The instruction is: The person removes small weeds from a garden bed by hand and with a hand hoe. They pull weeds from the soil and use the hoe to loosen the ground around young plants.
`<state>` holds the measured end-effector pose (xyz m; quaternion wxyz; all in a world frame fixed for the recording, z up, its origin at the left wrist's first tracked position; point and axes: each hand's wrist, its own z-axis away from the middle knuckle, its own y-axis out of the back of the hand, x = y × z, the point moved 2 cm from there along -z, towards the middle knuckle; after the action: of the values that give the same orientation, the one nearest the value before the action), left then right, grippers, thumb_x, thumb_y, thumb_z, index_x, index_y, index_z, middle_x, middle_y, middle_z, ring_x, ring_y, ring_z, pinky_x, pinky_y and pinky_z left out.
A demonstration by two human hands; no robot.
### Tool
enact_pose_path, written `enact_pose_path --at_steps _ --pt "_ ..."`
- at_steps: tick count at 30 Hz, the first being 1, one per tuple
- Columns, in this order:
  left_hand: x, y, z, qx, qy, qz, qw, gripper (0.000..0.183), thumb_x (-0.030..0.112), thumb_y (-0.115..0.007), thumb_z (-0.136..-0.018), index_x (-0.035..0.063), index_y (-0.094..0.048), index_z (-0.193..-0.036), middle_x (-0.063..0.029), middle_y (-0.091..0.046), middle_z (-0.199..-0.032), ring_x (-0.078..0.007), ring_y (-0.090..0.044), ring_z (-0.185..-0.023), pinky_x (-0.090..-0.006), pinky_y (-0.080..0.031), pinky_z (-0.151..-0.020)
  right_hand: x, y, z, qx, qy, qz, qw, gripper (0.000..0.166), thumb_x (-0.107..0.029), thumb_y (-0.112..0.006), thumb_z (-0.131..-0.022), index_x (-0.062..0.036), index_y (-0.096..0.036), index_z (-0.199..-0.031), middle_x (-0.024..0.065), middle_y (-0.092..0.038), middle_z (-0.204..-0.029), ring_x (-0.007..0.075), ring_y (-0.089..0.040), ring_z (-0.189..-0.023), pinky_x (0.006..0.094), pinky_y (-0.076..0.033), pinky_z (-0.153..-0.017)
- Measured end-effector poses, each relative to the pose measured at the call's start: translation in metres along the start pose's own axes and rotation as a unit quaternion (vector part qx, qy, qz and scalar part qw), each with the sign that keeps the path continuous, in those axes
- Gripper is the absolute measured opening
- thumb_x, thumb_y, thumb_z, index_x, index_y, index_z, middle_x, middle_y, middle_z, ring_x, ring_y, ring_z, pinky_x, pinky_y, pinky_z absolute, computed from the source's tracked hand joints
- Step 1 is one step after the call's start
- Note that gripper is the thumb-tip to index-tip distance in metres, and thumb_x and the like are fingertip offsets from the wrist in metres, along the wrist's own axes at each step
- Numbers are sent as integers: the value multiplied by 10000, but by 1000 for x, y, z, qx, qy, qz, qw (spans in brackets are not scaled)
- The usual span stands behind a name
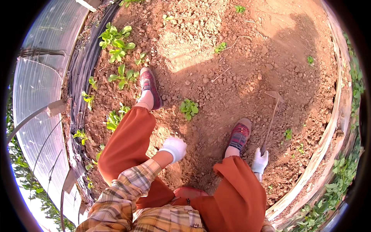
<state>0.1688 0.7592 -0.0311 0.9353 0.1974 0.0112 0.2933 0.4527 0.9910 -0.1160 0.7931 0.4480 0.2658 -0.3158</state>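
My right hand (260,159), in a white glove, grips the handle of a small hoe (270,124) beside my right shoe. Its flat blade (274,95) rests on the dry soil farther ahead. My left hand (175,147), also gloved in white, is curled into a fist over the ground between my legs, near the left knee. Nothing shows in it, though the palm is hidden. Just beyond that fist a small leafy green plant (189,109) grows from the loose brown soil (208,130) between my shoes.
Leafy seedlings (117,42) grow along the left side, beside bunched dark plastic sheeting (87,62) and a clear plastic-film wall (43,84). On the right runs a pale plastic-covered border (324,148) with green foliage (343,171) behind it. A red seat (189,192) shows beneath me.
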Motion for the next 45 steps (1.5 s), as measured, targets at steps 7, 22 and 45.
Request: enact_pose_path --at_steps 7,22,45 --pt "-23 -23 -34 249 56 236 938 237 154 -485 -840 115 -675 -976 -131 -657 -974 -334 -617 -919 -421 -490 -827 -60 -83 -14 -161 -1 -134 978 181 -186 -627 -884 -42 -522 -918 -2 -513 -647 49 -438 -565 226 -357 -480" --pt "-60 7 -89 520 99 206 823 265 63 -611 -703 210 -703 -903 -59 -561 -977 -284 -542 -916 -412 -455 -789 -96 -110 -14 -70 29 196 978 373 -374 -585 -830 -2 -597 -848 243 -649 -793 414 -635 -803 453 -486 -725" --pt "-70 20 -111 531 24 105 841 207 173 -720 -633 186 -665 -833 -49 -530 -1066 -290 -477 -1038 -438 -382 -938 -86 -111 -18 -55 44 216 974 383 -385 -587 -836 -2 -593 -857 245 -648 -804 406 -637 -798 454 -485 -718"
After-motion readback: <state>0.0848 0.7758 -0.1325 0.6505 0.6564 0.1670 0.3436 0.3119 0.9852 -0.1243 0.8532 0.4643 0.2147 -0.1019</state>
